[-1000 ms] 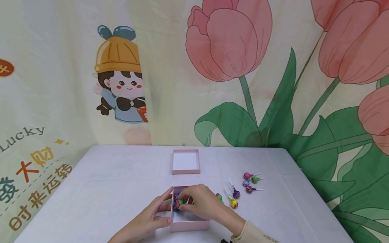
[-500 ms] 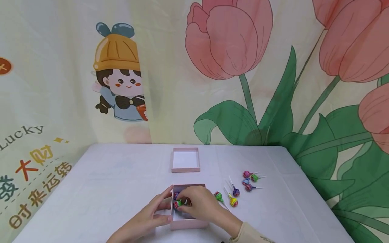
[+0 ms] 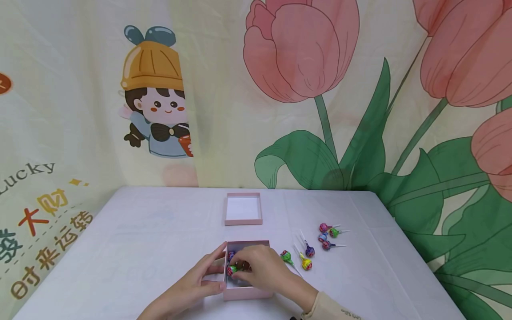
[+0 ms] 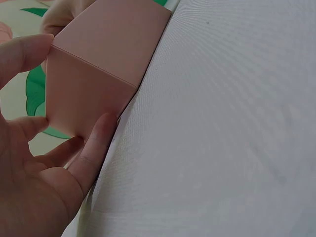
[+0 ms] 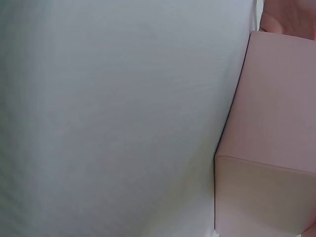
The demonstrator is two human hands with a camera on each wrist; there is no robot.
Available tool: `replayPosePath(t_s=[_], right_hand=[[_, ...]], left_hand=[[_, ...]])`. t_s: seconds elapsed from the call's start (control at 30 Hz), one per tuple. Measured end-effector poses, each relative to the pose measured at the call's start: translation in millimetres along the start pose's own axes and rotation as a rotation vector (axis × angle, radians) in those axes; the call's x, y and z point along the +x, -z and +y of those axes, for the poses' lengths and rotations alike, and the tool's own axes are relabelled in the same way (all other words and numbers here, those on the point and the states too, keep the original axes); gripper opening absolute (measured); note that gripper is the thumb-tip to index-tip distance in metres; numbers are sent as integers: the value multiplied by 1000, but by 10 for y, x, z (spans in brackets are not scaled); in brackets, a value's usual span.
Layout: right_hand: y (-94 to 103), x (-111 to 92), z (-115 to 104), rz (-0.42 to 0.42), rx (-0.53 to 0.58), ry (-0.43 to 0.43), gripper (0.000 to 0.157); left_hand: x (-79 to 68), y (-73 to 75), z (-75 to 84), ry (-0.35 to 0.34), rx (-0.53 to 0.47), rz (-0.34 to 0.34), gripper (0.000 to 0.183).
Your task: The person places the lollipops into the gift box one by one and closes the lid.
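Note:
An open pink box (image 3: 247,293) stands at the table's near side. My left hand (image 3: 194,282) braces its left wall with spread, mostly straight fingers; the left wrist view shows the fingertips against the box's outer side (image 4: 84,94). Inside the box, my right hand (image 3: 262,266) pinches a lollipop with a green-and-red wrapper (image 3: 232,270) near the left wall. A dark purple lollipop (image 3: 231,255) lies behind it in the box. The right hand hides much of the interior. In the right wrist view the box's outside (image 5: 271,108) shows, without the pinching fingers.
The pink box lid (image 3: 243,222) lies behind the box. To the right are a green lollipop (image 3: 286,256), a yellow one (image 3: 306,264) and a purple one (image 3: 310,251). Several more, including a pink one (image 3: 323,227), cluster farther right on the white-covered table (image 3: 168,231).
My right hand has shifted the green lollipop slightly left and down towards the box's left wall. The left hand stays against the box. The head view has tilted slightly.

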State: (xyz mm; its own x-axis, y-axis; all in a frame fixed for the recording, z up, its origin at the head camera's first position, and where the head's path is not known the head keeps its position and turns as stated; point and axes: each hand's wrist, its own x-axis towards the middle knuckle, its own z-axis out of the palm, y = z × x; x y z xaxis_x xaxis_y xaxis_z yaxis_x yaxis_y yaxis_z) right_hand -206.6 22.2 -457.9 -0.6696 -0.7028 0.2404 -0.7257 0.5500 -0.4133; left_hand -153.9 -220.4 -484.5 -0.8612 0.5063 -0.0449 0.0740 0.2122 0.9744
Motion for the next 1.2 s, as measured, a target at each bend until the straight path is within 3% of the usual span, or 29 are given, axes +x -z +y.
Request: replayPosePath(t_s=[0.43, 0.83, 1.2], right_hand=[[10, 53, -30, -90, -12, -11, 16], [9, 57, -37, -94, -19, 6, 14], [-27, 84, -52, -118, -21, -39, 14]], left_hand=[[-17, 2, 17, -14, 9, 6, 85], [-17, 5, 24, -10, -5, 2, 85], [-18, 0, 39, -6, -2, 1, 86]])
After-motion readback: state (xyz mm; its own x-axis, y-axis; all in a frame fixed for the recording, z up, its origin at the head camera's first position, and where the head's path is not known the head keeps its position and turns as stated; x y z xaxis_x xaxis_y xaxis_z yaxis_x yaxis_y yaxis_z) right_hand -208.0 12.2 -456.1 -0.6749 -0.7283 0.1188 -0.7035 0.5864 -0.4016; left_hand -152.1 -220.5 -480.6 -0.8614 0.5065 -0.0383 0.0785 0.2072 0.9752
